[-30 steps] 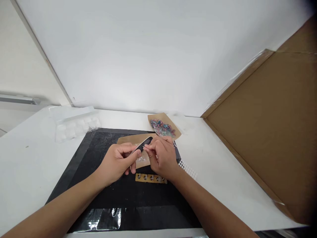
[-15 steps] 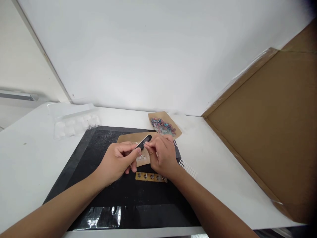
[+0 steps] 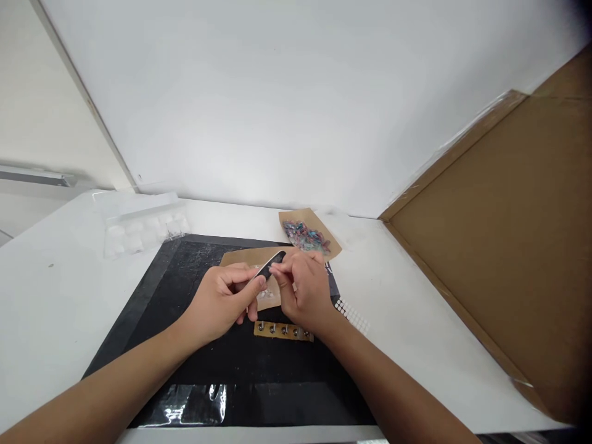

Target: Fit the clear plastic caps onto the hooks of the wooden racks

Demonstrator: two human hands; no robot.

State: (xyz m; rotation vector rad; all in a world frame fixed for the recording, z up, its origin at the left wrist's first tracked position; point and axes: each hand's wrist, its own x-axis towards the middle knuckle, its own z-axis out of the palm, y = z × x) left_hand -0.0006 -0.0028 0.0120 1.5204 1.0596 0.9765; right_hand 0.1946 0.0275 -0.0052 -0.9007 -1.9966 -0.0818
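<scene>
My left hand point(image 3: 224, 302) is closed around the lower end of a black nail file point(image 3: 272, 265) with a pale edge, which tilts up to the right. Against the file's black face, the fingertips of my right hand point(image 3: 305, 290) pinch together; what they hold is too small and hidden to make out. Beneath both hands lies a brown paper pouch point(image 3: 240, 256) with a clear window and small pale pieces inside. Just in front of the hands, a yellow strip point(image 3: 283, 332) carries several small round metal stands on the black mat point(image 3: 208, 370).
Behind the mat rests another brown pouch point(image 3: 333, 248) of coloured pieces. A clear plastic box point(image 3: 143, 231) with white contents stands at the back left. A sheet of white dots point(image 3: 352, 316) lies right of the mat. A cardboard panel point(image 3: 490, 234) borders the right side.
The hands and nail file keep nearly the same pose. The whole view has shifted slightly.
</scene>
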